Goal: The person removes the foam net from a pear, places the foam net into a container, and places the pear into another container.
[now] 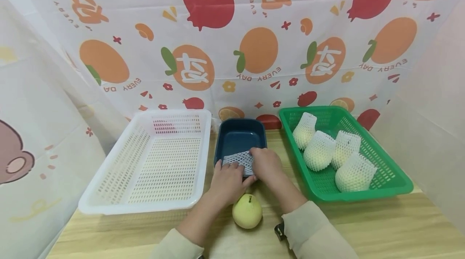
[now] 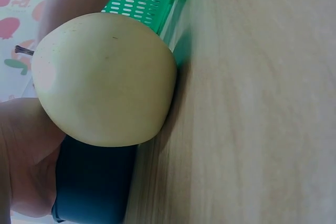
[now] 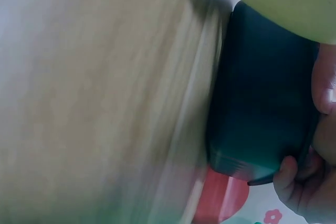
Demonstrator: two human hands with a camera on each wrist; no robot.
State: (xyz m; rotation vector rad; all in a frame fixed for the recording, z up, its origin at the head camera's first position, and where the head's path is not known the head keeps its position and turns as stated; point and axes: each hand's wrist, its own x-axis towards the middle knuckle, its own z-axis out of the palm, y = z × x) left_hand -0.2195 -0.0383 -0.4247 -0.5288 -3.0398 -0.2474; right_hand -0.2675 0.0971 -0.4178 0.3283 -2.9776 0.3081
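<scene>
A dark blue bin (image 1: 237, 138) stands mid-table, with a white foam net sleeve (image 1: 239, 160) at its near end. My left hand (image 1: 228, 180) lies over the sleeve's near edge, fingers bent onto the mesh and thumb stretched to the right. At the sleeve's right end, my right hand (image 1: 267, 165) pinches it with curled fingertips. Its finger ends (image 3: 287, 179) show beside the bin's rim in the right wrist view. Just in front of the bin, below both hands, a bare yellow pear (image 1: 247, 211) rests on the table, stem up; it looms large in the left wrist view.
To the left stands a white slatted basket (image 1: 145, 206) with nothing in it. A green basket (image 1: 363, 194) on the right carries several pears in foam nets (image 1: 319, 152). Behind them hangs a fruit-print cloth (image 1: 225, 41). The wooden table (image 1: 392, 226) extends toward the front.
</scene>
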